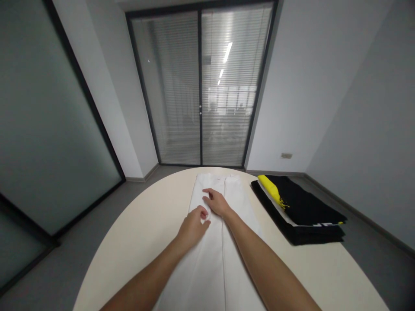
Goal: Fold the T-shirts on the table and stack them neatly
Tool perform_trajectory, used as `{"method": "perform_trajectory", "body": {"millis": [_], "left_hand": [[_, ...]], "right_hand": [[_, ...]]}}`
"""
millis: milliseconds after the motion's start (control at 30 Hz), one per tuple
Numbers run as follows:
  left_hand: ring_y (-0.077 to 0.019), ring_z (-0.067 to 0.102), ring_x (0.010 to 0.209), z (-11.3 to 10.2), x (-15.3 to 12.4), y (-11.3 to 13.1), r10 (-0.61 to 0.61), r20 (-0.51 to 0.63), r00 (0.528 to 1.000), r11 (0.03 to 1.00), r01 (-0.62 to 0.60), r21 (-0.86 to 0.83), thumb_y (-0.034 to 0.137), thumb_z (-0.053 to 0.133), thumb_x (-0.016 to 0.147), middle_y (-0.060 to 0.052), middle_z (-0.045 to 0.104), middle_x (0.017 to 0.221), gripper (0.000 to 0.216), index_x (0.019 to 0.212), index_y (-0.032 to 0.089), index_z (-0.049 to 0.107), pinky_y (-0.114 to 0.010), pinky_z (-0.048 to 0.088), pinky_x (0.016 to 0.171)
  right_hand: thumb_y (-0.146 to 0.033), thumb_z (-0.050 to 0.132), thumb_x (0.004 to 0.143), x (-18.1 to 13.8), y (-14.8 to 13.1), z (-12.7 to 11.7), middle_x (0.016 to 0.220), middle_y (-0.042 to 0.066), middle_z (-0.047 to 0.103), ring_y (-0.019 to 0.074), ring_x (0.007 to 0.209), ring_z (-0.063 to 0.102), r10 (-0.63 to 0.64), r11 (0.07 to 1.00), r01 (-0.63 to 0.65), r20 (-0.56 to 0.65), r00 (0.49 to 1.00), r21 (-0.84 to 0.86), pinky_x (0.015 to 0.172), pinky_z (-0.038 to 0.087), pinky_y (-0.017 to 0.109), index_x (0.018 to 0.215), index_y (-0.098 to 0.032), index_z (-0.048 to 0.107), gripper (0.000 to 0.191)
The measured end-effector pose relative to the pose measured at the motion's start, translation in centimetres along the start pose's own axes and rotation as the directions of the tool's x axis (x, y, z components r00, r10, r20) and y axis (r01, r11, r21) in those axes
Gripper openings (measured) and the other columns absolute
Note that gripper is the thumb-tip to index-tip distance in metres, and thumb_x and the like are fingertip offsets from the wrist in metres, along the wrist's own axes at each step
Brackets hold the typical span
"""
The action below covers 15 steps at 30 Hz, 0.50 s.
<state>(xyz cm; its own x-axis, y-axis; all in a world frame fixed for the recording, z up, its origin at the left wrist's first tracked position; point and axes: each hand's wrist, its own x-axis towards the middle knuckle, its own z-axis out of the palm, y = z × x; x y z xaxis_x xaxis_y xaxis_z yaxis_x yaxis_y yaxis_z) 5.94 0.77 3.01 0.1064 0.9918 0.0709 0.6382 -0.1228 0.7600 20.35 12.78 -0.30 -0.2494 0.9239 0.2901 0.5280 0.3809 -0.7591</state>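
Observation:
A white garment (pixel 233 194), folded lengthwise into a long strip with a seam down its middle, lies along the round cream table (pixel 145 224). My left hand (pixel 193 226) rests on its left half with fingers curled in, pinching the white cloth. Just beyond it, my right hand (pixel 216 201) lies on the garment near the seam, fingers bent and pointing left, pressing on the fabric. Both forearms reach in from the bottom edge.
A stack of folded black clothes with a yellow patch (pixel 298 207) sits on the table's right side. Beyond the table are glass doors with blinds (pixel 201 86), a dark glass wall at left and grey floor.

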Motion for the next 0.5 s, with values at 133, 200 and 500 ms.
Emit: {"method": "perform_trajectory", "body": {"millis": [133, 200, 500], "left_hand": [[-0.0182, 0.060, 0.072, -1.4, -1.7, 0.6, 0.004, 0.124, 0.992, 0.970, -0.034, 0.239, 0.015, 0.063, 0.082, -0.001, 0.063, 0.078, 0.021, 0.102, 0.020, 0.057, -0.026, 0.034, 0.064], [-0.0186, 0.060, 0.074, -1.6, -1.8, 1.1, 0.041, 0.125, 0.991, 0.978, -0.065, 0.200, 0.014, 0.061, 0.082, -0.001, 0.064, 0.079, 0.017, 0.097, 0.020, 0.059, -0.026, 0.035, 0.065], [-0.0232, 0.066, 0.088, 0.3, -1.2, 2.8, 0.058, 0.119, 0.991, 0.992, -0.071, 0.106, 0.020, 0.063, 0.082, -0.008, 0.071, 0.097, 0.024, 0.106, 0.018, 0.065, -0.031, 0.045, 0.079]], "right_hand": [[-0.024, 0.059, 0.086, 0.0, -0.1, 0.1, 0.084, 0.005, 0.069, 0.0182, 0.076, 0.060, -0.029, 1.000, 0.029, 0.018, 0.999, 0.005, 0.082, 0.049, 0.033, 0.124, -0.014, 0.068, 0.041], [-0.022, 0.056, 0.086, 0.1, 0.1, 0.2, 0.087, 0.005, 0.070, 0.0187, 0.078, 0.061, -0.021, 1.000, 0.021, 0.003, 1.000, 0.017, 0.084, 0.050, 0.035, 0.127, -0.015, 0.067, 0.043], [-0.014, 0.051, 0.080, 1.3, 1.4, -0.6, 0.122, 0.008, 0.071, 0.0204, 0.103, 0.065, 0.069, 0.993, -0.060, -0.081, 0.994, 0.105, 0.102, 0.048, 0.037, 0.131, -0.015, 0.065, 0.052]]}}
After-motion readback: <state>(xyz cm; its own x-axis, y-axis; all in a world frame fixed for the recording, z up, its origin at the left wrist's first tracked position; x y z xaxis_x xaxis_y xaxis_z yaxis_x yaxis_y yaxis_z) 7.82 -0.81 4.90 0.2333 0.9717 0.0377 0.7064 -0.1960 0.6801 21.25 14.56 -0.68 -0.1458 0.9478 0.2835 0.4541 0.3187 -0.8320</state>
